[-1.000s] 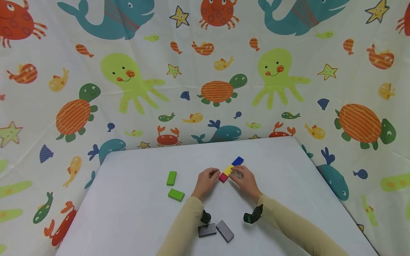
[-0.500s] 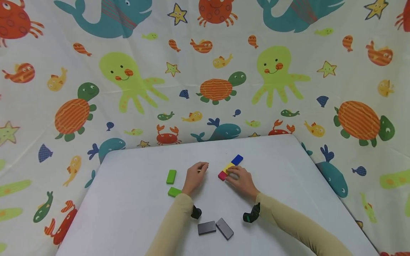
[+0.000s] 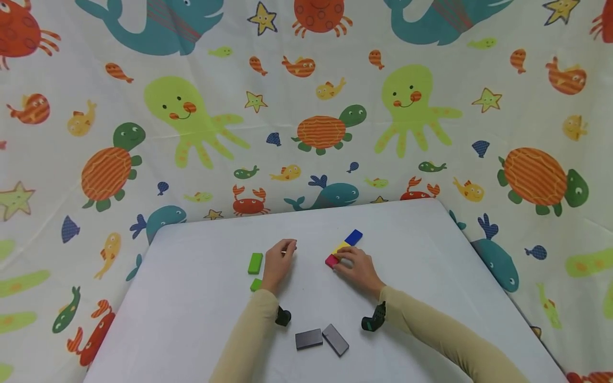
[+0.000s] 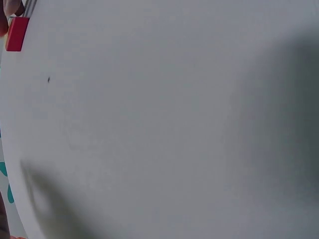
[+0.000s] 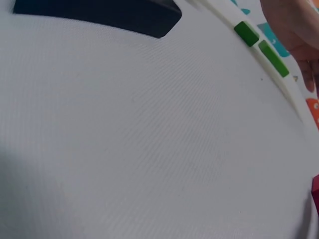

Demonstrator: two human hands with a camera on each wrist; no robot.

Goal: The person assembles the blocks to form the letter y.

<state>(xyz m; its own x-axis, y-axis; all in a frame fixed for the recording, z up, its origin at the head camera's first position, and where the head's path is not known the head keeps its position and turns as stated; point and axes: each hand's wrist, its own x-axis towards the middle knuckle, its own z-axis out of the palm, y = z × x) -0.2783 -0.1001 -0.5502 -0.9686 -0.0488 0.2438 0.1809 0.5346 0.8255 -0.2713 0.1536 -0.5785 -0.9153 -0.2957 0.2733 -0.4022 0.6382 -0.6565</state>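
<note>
Near the middle of the table, a red block (image 3: 330, 261), a yellow block (image 3: 340, 247) and a blue block (image 3: 354, 237) lie end to end in a slanting row. My right hand (image 3: 360, 272) holds the red block at the row's near end, thumb and finger on either side where it meets the yellow one, which the fingers partly cover. In the left wrist view, fingertips show beside the red block (image 4: 18, 35). To the left, my left hand (image 3: 278, 264) is over the table, fingers loosely bent, nothing visible in it. Beside it lie two green blocks (image 3: 255, 263), the nearer partly hidden.
Two dark grey blocks (image 3: 308, 339) lie between the forearms, near the front; one shows large in the right wrist view (image 5: 99, 12). A patterned cloth (image 3: 321, 133) hangs behind the white table (image 3: 191, 298). Each wrist carries a small black camera.
My left hand has moved left, away from the row, and its wrist now covers part of the nearer green block. My right hand has shifted slightly toward the row's red end.
</note>
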